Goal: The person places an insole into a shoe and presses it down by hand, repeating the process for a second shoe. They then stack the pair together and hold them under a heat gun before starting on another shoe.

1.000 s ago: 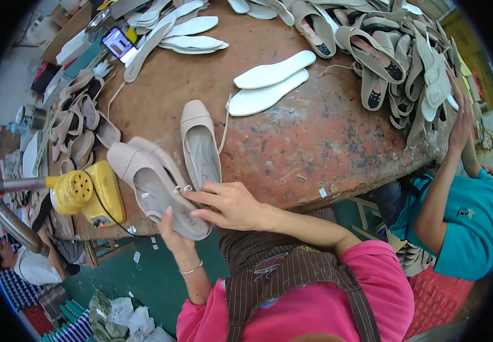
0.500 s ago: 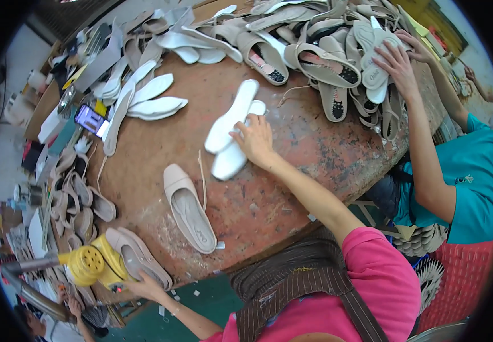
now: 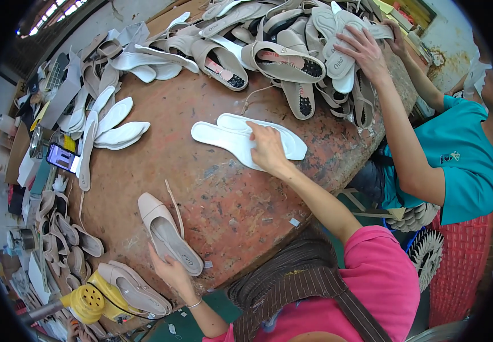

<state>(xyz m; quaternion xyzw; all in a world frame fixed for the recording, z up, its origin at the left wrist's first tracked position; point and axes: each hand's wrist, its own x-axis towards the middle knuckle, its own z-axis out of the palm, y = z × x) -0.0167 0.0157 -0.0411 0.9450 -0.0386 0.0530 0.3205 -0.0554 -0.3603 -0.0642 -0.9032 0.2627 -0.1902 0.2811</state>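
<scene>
Two white insoles lie partly overlapping on the worn reddish table. My right hand is over them, its bent fingers and thumb gripping at the inner edges; the exact hold is partly hidden by the hand. Nearer me is a single beige closed-toe slingback shoe, a loose strap beside it. My left hand is at that shoe's left side, fingers apart and holding nothing. To its left, a pair of beige shoes rests against a yellow machine.
A large heap of beige shoes covers the far side. More white insoles, a lit phone and more shoes lie left. On the right, a co-worker in a teal shirt handles shoes at the heap.
My left hand has left the shoe pair by the yellow machine and come to the single shoe. Under my right hand, the two insoles have swung from upright to nearly crosswise. The view has shifted.
</scene>
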